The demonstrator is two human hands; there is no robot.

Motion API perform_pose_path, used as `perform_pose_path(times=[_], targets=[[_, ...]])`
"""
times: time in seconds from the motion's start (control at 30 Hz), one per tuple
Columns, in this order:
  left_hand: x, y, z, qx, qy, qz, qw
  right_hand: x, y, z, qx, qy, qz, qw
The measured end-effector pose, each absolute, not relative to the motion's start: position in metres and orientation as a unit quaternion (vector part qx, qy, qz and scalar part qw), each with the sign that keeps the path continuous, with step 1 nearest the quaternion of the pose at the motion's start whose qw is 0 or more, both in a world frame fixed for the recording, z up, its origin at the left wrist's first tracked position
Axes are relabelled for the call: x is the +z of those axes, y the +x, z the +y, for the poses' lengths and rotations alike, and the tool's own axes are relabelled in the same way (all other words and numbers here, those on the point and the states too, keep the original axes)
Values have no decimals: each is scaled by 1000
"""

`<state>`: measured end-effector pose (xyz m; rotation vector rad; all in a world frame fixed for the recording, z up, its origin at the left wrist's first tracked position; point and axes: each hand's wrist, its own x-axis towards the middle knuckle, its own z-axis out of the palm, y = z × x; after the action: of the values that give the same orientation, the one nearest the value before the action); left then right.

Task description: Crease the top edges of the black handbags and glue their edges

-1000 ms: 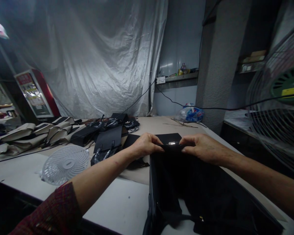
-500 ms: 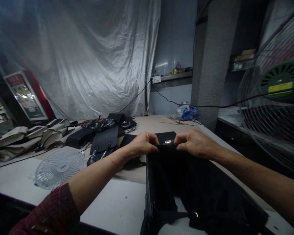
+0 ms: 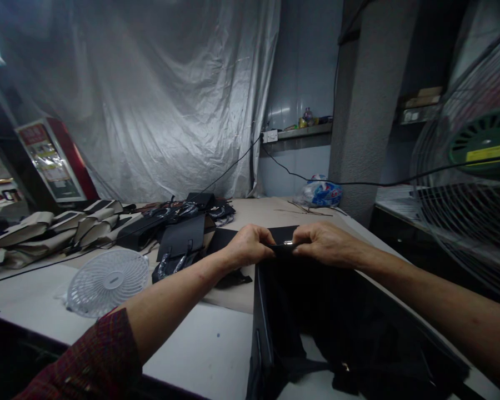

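Note:
A large black bag (image 3: 337, 322) lies open in front of me on the pale worktable (image 3: 208, 344). Its far edge carries a black flap (image 3: 286, 235) with a small shiny metal clasp (image 3: 289, 243). My left hand (image 3: 245, 245) pinches the flap's left side, fingers closed on it. My right hand (image 3: 323, 243) grips the flap's right side the same way, thumb close to the clasp. Both forearms reach across the bag.
A small white fan (image 3: 107, 281) lies flat at the left. Black bag parts and straps (image 3: 179, 236) are piled behind it, with beige pieces (image 3: 50, 230) further left. A big standing fan (image 3: 470, 166) fills the right side. A concrete pillar (image 3: 358, 105) and a plastic bag (image 3: 320, 193) stand beyond.
My two hands have drawn closer together on the flap, and my right thumb now sits nearer the clasp. The view has shifted slightly.

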<state>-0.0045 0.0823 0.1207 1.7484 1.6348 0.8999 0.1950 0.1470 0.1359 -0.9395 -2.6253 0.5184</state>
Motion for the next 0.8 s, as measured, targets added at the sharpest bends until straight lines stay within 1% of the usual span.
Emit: perform_pose_path(times=[0.1,0.2,0.37,0.53,0.67,0.73,0.8], targets=[[122,-4,81,335,642,626,289,138,190,148,205,-288,-925,140],[122,-4,80,330,645,633,271,136,185,148,210,-242,-934,160],[122,-6,83,326,654,637,245,134,177,148,153,-263,-932,196],[124,-6,83,308,678,624,237,135,176,144,109,-233,-951,170],[127,-3,83,286,701,624,192,137,177,142,39,-229,-957,173],[129,-2,81,284,702,620,204,137,183,144,60,-230,-957,165],[131,-2,79,282,699,618,226,137,194,147,109,-248,-952,144]])
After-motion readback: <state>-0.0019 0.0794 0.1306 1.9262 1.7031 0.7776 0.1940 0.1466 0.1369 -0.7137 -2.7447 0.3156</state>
